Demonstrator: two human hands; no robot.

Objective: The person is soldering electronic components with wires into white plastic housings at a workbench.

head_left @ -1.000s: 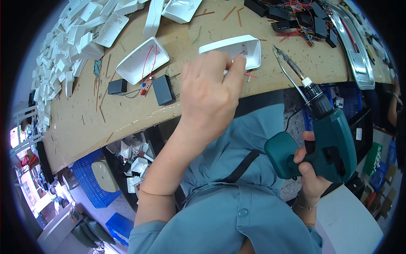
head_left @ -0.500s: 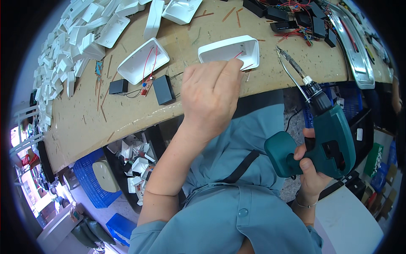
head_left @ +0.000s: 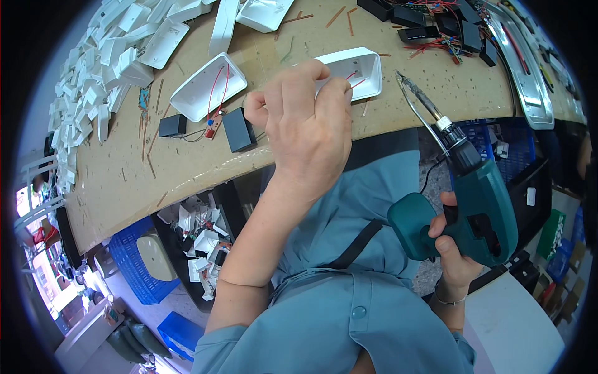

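Note:
My left hand is bent over the near side of a white plastic case, its fingers curled and the fingertips hidden behind the hand. Thin red wires show inside that case, close to the fingers. On the right, my right hand grips a teal soldering gun by its handle. The tip and a thin metal tube beside it point up at the table, right of the case. A second white case stands to the left, with red wires running to a small circuit board beside a black box.
Another black box lies farther left. White cases are heaped at the far left. Black boxes with red wires sit at the back right, beside a metal tray. A bin of scraps stands below the table edge.
My left hand has shifted slightly, with its fingers spreading apart and arching more. The soldering gun's tip has moved a little to the left. The case beneath my left hand has shifted slightly.

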